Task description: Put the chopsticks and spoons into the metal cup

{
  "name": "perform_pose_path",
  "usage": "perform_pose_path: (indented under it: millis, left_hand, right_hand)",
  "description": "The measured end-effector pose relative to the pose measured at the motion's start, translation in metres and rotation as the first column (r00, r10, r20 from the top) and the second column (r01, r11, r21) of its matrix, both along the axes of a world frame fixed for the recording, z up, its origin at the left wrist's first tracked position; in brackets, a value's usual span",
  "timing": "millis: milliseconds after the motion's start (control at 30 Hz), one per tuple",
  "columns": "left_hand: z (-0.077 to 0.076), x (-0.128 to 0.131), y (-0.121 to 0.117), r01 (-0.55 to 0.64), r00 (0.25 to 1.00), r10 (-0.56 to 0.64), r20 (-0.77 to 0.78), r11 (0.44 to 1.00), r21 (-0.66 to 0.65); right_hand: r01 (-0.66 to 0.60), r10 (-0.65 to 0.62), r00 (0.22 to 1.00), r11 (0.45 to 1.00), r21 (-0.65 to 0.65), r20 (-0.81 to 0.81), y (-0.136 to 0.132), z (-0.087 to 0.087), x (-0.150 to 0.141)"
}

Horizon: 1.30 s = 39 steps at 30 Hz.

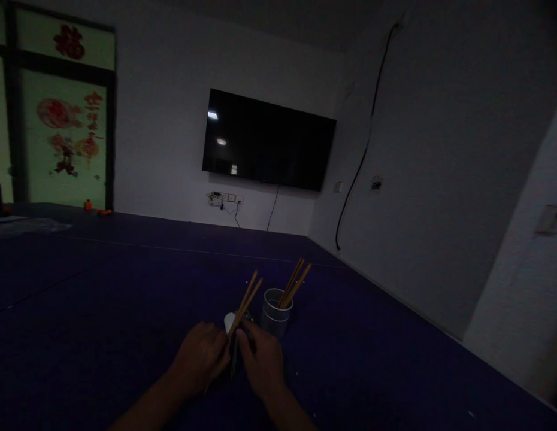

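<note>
My left hand point(201, 354) and my right hand point(262, 358) meet low in the middle of the view, over a dark purple surface point(103, 311). Between them they grip a pair of wooden chopsticks point(247, 299) that slant up and to the right. A small white object point(229, 321) lies just behind my fingers, partly hidden. Right of the hands stands a grey cylindrical cup point(275, 314) with more wooden chopsticks point(295, 284) leaning out of it. The room is dim and small details are hard to make out.
The purple surface stretches far to the left and back. White walls enclose it at the back and right. A black screen point(267, 140) hangs on the back wall, with a cable point(363, 149) running down the right wall. A window with red decorations point(65, 129) stands far left.
</note>
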<state>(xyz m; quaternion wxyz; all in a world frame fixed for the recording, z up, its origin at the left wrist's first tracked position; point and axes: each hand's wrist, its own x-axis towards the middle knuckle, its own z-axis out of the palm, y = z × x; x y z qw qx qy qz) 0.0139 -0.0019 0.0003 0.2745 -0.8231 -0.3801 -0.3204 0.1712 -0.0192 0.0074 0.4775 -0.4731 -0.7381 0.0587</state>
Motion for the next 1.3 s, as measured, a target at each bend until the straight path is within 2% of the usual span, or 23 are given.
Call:
perform_pose_path:
  millis: [67,133,267,367,433,500,600,667,767,1000,1133,1300]
  left_hand:
    - [-0.002,0.004,-0.001,0.103,0.995,-0.102,-0.013,0.982,0.159]
    - [-0.001,0.007,-0.003,0.153,0.988,-0.153,-0.019,0.956,0.249]
    - [0.006,0.009,-0.007,0.195,0.98,-0.195,-0.03,0.94,0.28]
    - [0.007,0.006,-0.009,0.21,0.975,-0.222,0.013,0.939,0.272]
    - [0.006,0.003,-0.009,0.207,0.974,-0.224,0.043,0.947,0.244]
    - [0.005,-0.001,-0.007,0.187,0.977,-0.203,0.06,0.961,0.204]
    - [0.002,-0.003,-0.003,0.122,0.989,-0.13,0.071,0.987,0.109]
    - [-0.002,-0.003,0.0,0.071,0.995,-0.073,0.071,0.997,0.034]
    - [-0.008,-0.001,0.004,0.026,0.998,-0.022,0.057,0.998,-0.057]
    - [-0.015,0.001,0.009,-0.012,0.999,0.02,0.05,0.989,-0.15]
    - [-0.015,0.001,0.009,-0.023,0.997,0.034,0.067,0.985,-0.17]
    - [-0.015,0.002,0.009,-0.022,0.998,0.035,0.061,0.981,-0.193]
  right_hand:
    - [-0.03,0.026,0.992,0.999,-0.027,-0.126,-0.002,0.003,-0.001]
    - [-0.06,0.051,0.973,0.998,-0.033,-0.224,-0.004,0.004,-0.005]
    - [-0.086,0.073,0.94,0.996,-0.023,-0.334,-0.009,0.003,-0.016]
    - [-0.06,0.055,0.927,0.998,0.001,-0.372,-0.011,0.002,-0.018]
    - [0.035,-0.017,0.912,0.999,0.036,-0.411,-0.012,0.003,-0.012]
    - [0.187,-0.13,0.877,0.979,0.08,-0.462,-0.011,0.007,-0.001]
    - [0.414,-0.289,0.805,0.899,0.142,-0.518,-0.004,0.017,0.022]
    - [0.495,-0.363,0.775,0.857,0.14,-0.517,0.003,0.024,0.038]
    - [0.539,-0.437,0.769,0.835,0.108,-0.467,0.016,0.029,0.057]
    - [0.534,-0.509,0.814,0.845,0.016,-0.281,0.039,0.022,0.073]
    - [0.539,-0.524,0.833,0.841,0.048,-0.177,0.046,0.018,0.074]
    - [0.554,-0.552,0.832,0.819,0.15,-0.058,0.057,0.01,0.073]
